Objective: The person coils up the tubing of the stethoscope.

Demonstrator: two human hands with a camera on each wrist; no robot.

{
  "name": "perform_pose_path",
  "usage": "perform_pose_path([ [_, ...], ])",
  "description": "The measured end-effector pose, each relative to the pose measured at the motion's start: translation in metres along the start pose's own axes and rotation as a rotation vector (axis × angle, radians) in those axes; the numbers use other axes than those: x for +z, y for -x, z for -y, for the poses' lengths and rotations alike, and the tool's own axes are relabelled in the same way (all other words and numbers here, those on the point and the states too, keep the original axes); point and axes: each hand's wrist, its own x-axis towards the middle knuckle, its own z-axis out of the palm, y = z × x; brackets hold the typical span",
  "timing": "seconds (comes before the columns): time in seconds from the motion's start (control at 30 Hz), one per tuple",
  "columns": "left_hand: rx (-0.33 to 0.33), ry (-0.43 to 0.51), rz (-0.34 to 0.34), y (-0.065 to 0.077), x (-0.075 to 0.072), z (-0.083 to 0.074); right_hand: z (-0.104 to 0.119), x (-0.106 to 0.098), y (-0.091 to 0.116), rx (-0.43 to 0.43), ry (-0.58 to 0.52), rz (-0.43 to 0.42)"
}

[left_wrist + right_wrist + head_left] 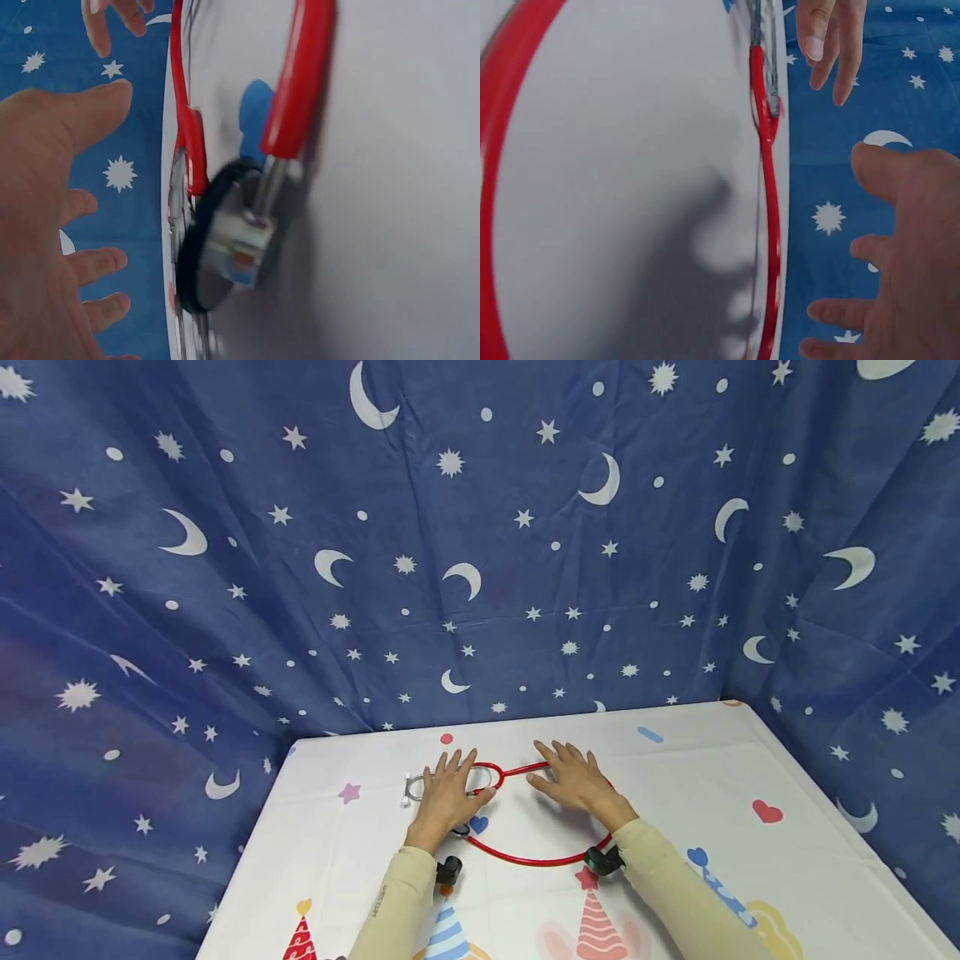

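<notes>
A stethoscope with red tubing lies in a loop on the table. Its metal earpiece end points left, and the chest piece with a dark rim rests nearer the front. Above the metal tubes and the tubing's fork hovers my left hand, fingers spread and nothing held. My right hand is over the right part of the loop, its fingers extended and holding nothing. In the right wrist view its shadow falls on the cloth, apart from the red tube.
A white tablecloth printed with hearts, stars and party hats covers the table. Behind and at both sides hangs a blue curtain with moons and stars. A small black device sits at my left wrist, another at my right.
</notes>
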Motion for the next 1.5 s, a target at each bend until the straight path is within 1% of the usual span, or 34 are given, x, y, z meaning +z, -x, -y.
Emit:
perform_pose_path([
  [0.23,-0.017,0.022,0.013,0.001,0.002,0.005,-0.003,0.005,-0.001,0.003,0.016,0.008],
  [0.37,-0.025,0.029,0.031,0.002,0.005,0.008,-0.003,0.009,-0.001,-0.002,0.031,0.008],
  [0.47,-0.028,0.034,0.031,0.003,0.008,0.01,-0.004,0.012,0.0,0.001,0.035,0.004],
  [0.7,-0.016,0.013,-0.03,0.005,0.01,0.012,-0.006,0.016,0.001,0.005,0.044,0.004],
  [0.97,-0.016,0.015,-0.058,0.005,0.01,0.013,-0.007,0.017,0.0,-0.005,0.05,-0.009],
  [1.1,-0.025,0.015,-0.063,0.005,0.011,0.014,-0.007,0.017,0.0,-0.015,0.053,-0.028],
  [1.2,-0.036,0.007,-0.049,0.005,0.012,0.015,-0.006,0.018,0.001,-0.016,0.058,-0.031],
  [1.37,-0.03,0.006,-0.038,0.008,0.014,0.018,-0.005,0.02,0.002,-0.023,0.069,-0.035],
  [1.5,-0.013,0.021,-0.045,0.01,0.017,0.02,-0.006,0.021,0.002,-0.074,0.061,-0.077],
])
